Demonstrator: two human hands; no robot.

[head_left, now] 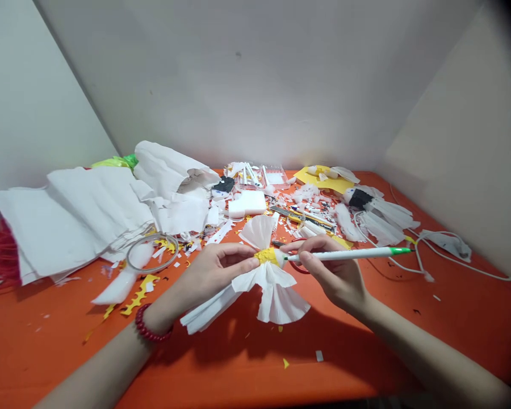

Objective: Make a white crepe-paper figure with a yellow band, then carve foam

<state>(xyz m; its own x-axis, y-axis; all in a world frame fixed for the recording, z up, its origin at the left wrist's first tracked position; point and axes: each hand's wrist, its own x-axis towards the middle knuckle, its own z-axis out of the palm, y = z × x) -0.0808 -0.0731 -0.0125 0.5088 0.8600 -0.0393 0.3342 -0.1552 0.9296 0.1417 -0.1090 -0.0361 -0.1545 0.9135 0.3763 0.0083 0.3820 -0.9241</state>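
Note:
My left hand (221,267), with a red bead bracelet (147,326) on its wrist, pinches a white paper fish (276,284) above the table. Yellow scalloped paper wraps the fish's middle, and pleated white crepe fins and tail spread out from it. Between the fingers of my right hand (334,270) is a green marker (357,254). Its green tip points left and meets or nearly meets the white head end of the fish; I cannot tell if it touches. Red-handled scissors (297,264) lie partly hidden behind my right hand.
White paper sheets (89,210) are piled on the left. A clear tape roll (153,254), a white foam block (247,203) and a yellow utility knife (304,217) lie amid scraps. A black-banded paper fish (378,210) and a white cable (460,267) lie right. Walls stand behind and beside.

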